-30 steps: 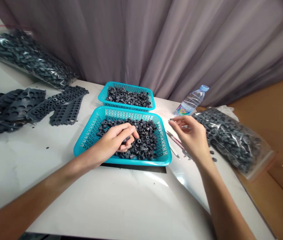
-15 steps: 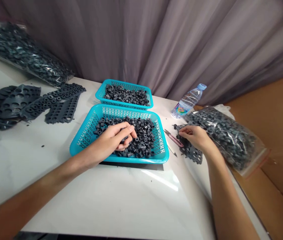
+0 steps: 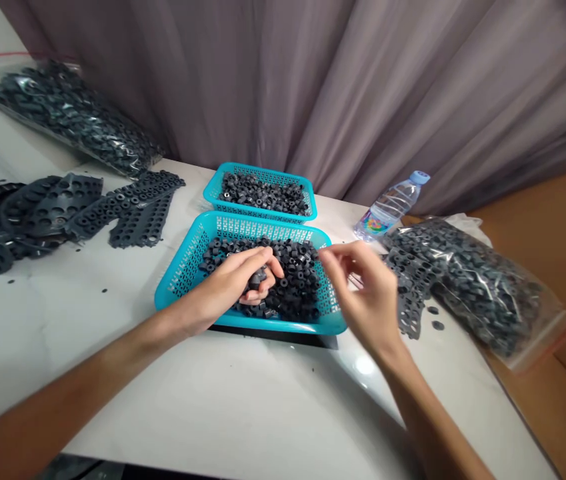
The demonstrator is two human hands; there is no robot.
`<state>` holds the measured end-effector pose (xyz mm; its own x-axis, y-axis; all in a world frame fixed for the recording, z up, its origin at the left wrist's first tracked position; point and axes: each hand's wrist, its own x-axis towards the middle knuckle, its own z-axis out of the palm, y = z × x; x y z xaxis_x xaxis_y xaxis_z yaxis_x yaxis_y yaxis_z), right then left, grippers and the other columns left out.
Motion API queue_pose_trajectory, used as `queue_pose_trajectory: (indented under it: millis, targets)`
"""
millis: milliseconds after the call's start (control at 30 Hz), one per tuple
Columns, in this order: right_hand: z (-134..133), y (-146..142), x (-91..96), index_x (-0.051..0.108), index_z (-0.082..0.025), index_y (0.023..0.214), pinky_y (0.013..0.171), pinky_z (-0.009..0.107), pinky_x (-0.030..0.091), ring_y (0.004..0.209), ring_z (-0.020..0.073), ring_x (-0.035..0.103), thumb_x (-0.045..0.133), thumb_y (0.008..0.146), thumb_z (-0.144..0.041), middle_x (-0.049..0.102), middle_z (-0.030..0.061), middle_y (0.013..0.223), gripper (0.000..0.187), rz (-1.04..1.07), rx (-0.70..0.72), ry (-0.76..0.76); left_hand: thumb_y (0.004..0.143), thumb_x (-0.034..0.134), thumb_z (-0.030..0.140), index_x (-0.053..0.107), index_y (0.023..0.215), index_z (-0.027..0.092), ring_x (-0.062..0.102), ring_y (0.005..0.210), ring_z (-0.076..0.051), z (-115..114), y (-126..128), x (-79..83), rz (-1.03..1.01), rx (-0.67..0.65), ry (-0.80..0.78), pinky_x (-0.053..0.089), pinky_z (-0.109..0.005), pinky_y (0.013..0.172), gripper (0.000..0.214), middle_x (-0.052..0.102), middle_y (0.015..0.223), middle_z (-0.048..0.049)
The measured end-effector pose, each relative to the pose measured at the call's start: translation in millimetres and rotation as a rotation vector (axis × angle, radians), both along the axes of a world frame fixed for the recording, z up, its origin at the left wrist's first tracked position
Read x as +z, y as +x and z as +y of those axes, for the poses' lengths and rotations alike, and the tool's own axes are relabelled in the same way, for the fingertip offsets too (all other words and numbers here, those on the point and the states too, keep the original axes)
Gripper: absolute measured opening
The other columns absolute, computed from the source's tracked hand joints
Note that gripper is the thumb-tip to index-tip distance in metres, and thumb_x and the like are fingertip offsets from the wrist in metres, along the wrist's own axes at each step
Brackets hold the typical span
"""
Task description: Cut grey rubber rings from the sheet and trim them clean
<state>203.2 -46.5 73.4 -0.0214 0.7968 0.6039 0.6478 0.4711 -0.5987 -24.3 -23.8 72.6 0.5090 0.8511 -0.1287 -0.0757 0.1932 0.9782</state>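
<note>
My left hand (image 3: 235,280) lies in the near turquoise basket (image 3: 183,277), fingers curled round a few small dark rubber rings (image 3: 300,277) from the heap that fills it. My right hand (image 3: 365,293) hovers over the basket's right rim, blurred by motion, its fingers loosely bent and partly apart. I cannot make out anything in them. Just right of that hand a punched dark rubber sheet (image 3: 407,293) rests on the white table (image 3: 243,407).
A second turquoise basket (image 3: 263,193) of rings stands behind the first. A water bottle (image 3: 393,203) and a clear bag of rings (image 3: 483,287) lie at the right. Punched rubber sheets (image 3: 73,213) and another bag (image 3: 73,123) lie at the left. A grey curtain hangs behind.
My right hand has lifted off the rubber sheet at the right and swung left over the near basket's rim. My left hand has stayed in the basket.
</note>
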Motion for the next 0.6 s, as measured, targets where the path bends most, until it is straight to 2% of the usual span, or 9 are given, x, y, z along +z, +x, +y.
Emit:
queue_pose_trajectory:
  millis: [33, 100, 200, 333, 433, 533, 600]
  targets:
    - [-8, -15, 0.0, 0.073, -0.024, 0.104, 0.072, 0.035, 0.049, 0.080, 0.0197, 0.061, 0.067, 0.103, -0.030, 0.067, 0.0043, 0.092, 0.009, -0.052, 0.063, 0.029, 0.109, 0.046, 0.049, 0.059, 0.096, 0.017, 0.037, 0.057, -0.009, 0, 0, -0.3, -0.001, 0.001, -0.003, 0.028, -0.023, 0.053, 0.037, 0.046, 0.072, 0.0042]
    - [-21, -36, -2.3, 0.071, -0.025, 0.113, 0.080, 0.040, 0.051, 0.096, 0.0248, 0.062, 0.072, 0.100, -0.028, 0.068, 0.0082, 0.105, 0.013, -0.124, 0.169, 0.041, 0.109, 0.046, 0.054, 0.059, 0.096, 0.019, 0.039, 0.059, -0.009, 0, -2, -0.7, 0.011, -0.006, -0.010, 0.032, -0.023, 0.056, 0.039, 0.047, 0.075, 0.0040]
    - [-30, -46, -8.2, 0.069, -0.026, 0.116, 0.087, 0.043, 0.052, 0.103, 0.0264, 0.061, 0.074, 0.100, -0.026, 0.068, 0.0082, 0.109, 0.018, -0.123, 0.269, -0.012, 0.106, 0.047, 0.062, 0.058, 0.096, 0.021, 0.041, 0.062, -0.011, -3, -4, 0.0, 0.066, -0.034, -0.027, 0.036, -0.023, 0.060, 0.043, 0.049, 0.078, 0.0038]
    - [-29, -43, -12.2, 0.069, -0.025, 0.115, 0.086, 0.042, 0.052, 0.101, 0.0248, 0.062, 0.077, 0.098, -0.028, 0.069, 0.0070, 0.108, 0.019, -0.058, 0.300, -0.073, 0.105, 0.049, 0.063, 0.057, 0.095, 0.022, 0.042, 0.068, -0.013, -7, -5, 2.2, 0.141, -0.049, 0.008, 0.041, -0.026, 0.067, 0.043, 0.050, 0.082, 0.0028]
    - [-27, -44, -11.3, 0.070, -0.024, 0.108, 0.085, 0.040, 0.051, 0.097, 0.0230, 0.061, 0.076, 0.098, -0.026, 0.068, 0.0054, 0.102, 0.011, -0.006, 0.319, -0.111, 0.104, 0.051, 0.064, 0.059, 0.097, 0.022, 0.045, 0.075, -0.015, -9, -6, 1.6, 0.149, -0.091, 0.016, 0.043, -0.027, 0.071, 0.043, 0.051, 0.088, 0.0014]
    - [-26, -46, -9.1, 0.072, -0.023, 0.101, 0.081, 0.037, 0.050, 0.092, 0.0210, 0.060, 0.073, 0.100, -0.023, 0.067, 0.0041, 0.097, 0.001, 0.046, 0.362, -0.168, 0.104, 0.049, 0.066, 0.059, 0.099, 0.022, 0.045, 0.076, -0.014, -9, -5, 0.3, 0.150, -0.147, 0.001, 0.043, -0.026, 0.071, 0.045, 0.053, 0.092, 0.0012]
    - [-24, -45, -7.4, 0.074, -0.024, 0.099, 0.076, 0.035, 0.049, 0.088, 0.0196, 0.060, 0.073, 0.101, -0.024, 0.067, 0.0031, 0.094, 0.003, 0.089, 0.389, -0.216, 0.106, 0.047, 0.064, 0.059, 0.099, 0.022, 0.044, 0.073, -0.013, -8, -4, 0.2, 0.143, -0.156, 0.011, 0.042, -0.025, 0.068, 0.044, 0.053, 0.091, 0.0014]
